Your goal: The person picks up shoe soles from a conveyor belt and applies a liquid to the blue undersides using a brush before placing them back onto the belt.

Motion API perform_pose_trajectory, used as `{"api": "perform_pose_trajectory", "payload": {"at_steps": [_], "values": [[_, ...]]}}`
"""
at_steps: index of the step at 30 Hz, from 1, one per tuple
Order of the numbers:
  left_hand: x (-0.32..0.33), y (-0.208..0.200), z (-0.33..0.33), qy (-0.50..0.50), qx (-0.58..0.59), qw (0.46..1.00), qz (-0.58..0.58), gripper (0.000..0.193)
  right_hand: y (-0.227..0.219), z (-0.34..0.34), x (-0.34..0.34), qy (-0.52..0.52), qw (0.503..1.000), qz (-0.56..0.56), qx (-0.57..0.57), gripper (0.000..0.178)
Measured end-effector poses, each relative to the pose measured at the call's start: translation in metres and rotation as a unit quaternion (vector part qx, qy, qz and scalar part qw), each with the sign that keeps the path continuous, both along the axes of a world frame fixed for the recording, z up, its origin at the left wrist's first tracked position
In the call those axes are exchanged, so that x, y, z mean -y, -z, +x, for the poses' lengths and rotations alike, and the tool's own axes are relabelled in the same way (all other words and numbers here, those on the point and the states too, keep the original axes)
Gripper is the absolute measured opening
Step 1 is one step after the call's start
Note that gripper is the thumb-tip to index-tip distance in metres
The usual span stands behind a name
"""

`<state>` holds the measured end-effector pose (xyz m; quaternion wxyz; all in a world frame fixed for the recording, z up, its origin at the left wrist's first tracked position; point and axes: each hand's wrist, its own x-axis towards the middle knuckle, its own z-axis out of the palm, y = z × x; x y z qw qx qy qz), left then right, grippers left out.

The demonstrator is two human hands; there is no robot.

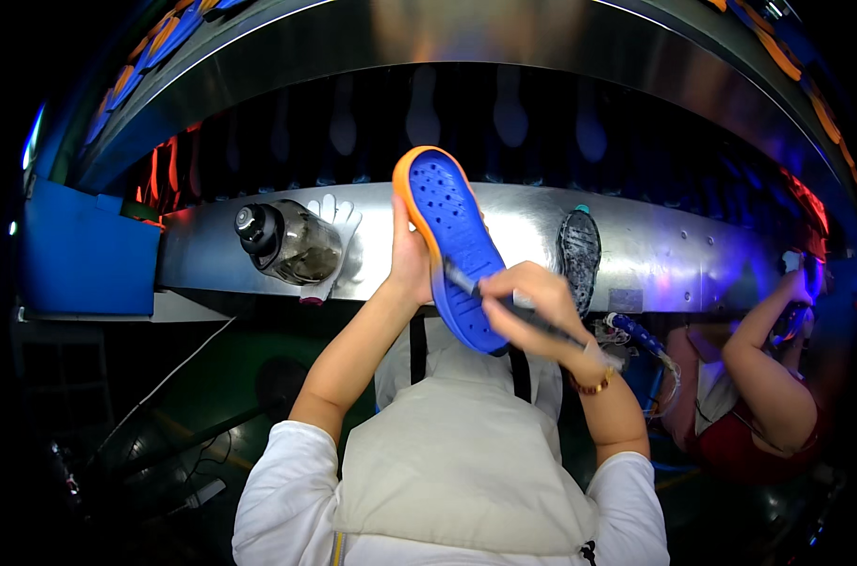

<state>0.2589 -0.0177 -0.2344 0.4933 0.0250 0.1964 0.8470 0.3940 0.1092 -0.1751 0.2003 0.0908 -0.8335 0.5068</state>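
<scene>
left hand [411, 264] grasps the edge of a blue-and-orange shoe sole [452, 219] between both hands; right hand [538, 307] pinches a dark-handled brush [461, 278] over it; a bottle [308, 247] is left of them.

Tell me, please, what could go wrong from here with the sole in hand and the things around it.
The left hand grips the blue sole by its edge, raised, so it might twist under the tool's pressure.

The brush-like tool in the right hand could stray onto the orange rim.

The dark sole lies close beside the right hand, which could perhaps nudge it off the metal bench.
</scene>
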Motion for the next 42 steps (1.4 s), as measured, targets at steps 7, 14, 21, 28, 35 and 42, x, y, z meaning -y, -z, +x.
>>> {"api": "perform_pose_trajectory", "payload": {"at_steps": [7,14,21,28,35,42], "values": [[0.018,-0.032,-0.009,-0.040,-0.026,0.999,-0.001,0.086,-0.030,0.009,-0.009,-0.150,0.988,-0.040,0.013,0.019],[0.016,-0.058,-0.003,-0.071,-0.068,0.995,0.024,0.086,-0.036,0.007,0.008,-0.175,0.984,-0.042,-0.007,0.018],[0.018,-0.069,-0.007,-0.087,-0.055,0.994,0.030,0.089,-0.016,0.023,-0.010,-0.085,0.991,-0.095,0.050,0.019],[0.019,-0.078,-0.016,-0.082,-0.096,0.990,0.060,0.089,0.000,0.022,-0.020,-0.142,0.923,-0.354,0.053,0.021],[0.006,-0.080,0.043,-0.085,-0.147,0.983,0.074,0.081,-0.003,0.021,0.010,-0.049,0.796,-0.602,0.048,0.018],[0.010,-0.067,0.030,-0.086,-0.135,0.987,0.001,0.072,-0.021,0.029,0.018,-0.035,0.970,-0.240,0.014,0.019]]}}
